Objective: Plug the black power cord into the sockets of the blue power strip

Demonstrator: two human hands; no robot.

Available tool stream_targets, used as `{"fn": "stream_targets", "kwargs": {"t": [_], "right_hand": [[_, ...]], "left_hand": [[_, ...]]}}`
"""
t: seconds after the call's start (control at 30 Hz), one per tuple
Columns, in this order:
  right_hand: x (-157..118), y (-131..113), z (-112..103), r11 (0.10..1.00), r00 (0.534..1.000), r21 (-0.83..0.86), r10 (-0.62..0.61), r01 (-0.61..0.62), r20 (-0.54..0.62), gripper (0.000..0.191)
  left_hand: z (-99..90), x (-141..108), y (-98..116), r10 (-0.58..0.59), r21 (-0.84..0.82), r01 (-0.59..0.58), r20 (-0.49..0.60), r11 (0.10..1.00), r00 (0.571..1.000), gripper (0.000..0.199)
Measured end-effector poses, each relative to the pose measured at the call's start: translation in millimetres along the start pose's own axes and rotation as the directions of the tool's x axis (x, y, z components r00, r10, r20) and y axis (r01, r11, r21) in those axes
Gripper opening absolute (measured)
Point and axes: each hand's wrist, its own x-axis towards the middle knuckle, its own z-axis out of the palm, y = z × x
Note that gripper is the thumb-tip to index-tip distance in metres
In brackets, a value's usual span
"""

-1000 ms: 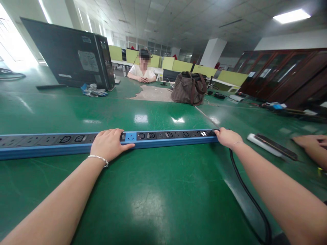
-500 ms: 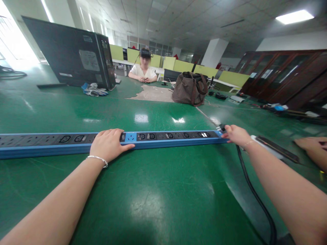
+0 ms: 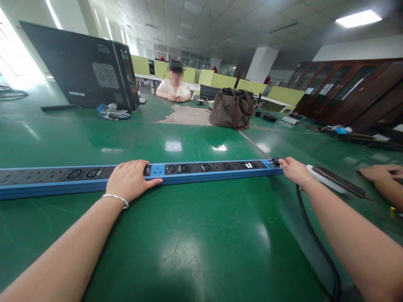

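A long blue power strip (image 3: 195, 179) with black socket panels lies across the green table. My left hand (image 3: 126, 181) is wrapped over its middle, with the thumb along the near side beside a blue socket. At the strip's right end, my right hand (image 3: 295, 171) is closed on a black plug (image 3: 275, 161), which points left at the end of the strip. Whether the plug sits in a socket there I cannot tell. From under my right hand a thick black cable (image 3: 310, 226) runs down toward the lower right.
A white and black bar-shaped object (image 3: 336, 180) lies right of my right hand, near another person's hands (image 3: 382, 178). Farther back are a brown bag (image 3: 231, 111), gloves (image 3: 113, 112), a black computer case (image 3: 82, 67) and a seated person (image 3: 173, 89).
My right hand has shifted slightly right and down relative to the strip, and its fingers no longer overlap the strip's end. The plug sits lower. My left hand keeps its hold.
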Motion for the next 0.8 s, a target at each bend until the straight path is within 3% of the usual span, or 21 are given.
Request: {"fn": "stream_targets", "kwargs": {"t": [0.4,0.8], "right_hand": [[7.5,-11.7,5.0,0.990,0.998,-0.132,-0.046,0.051,0.041,0.050],[-0.7,-20.0,3.9,0.992,0.998,-0.126,-0.020,0.027,0.058,0.048]], "left_hand": [[-1.5,0.6,-0.2,-0.001,-0.015,0.001,0.016,1.000,1.000,0.074],[-2.3,0.7,0.8,-0.012,0.003,0.012,0.031,1.000,0.999,0.076]]}}
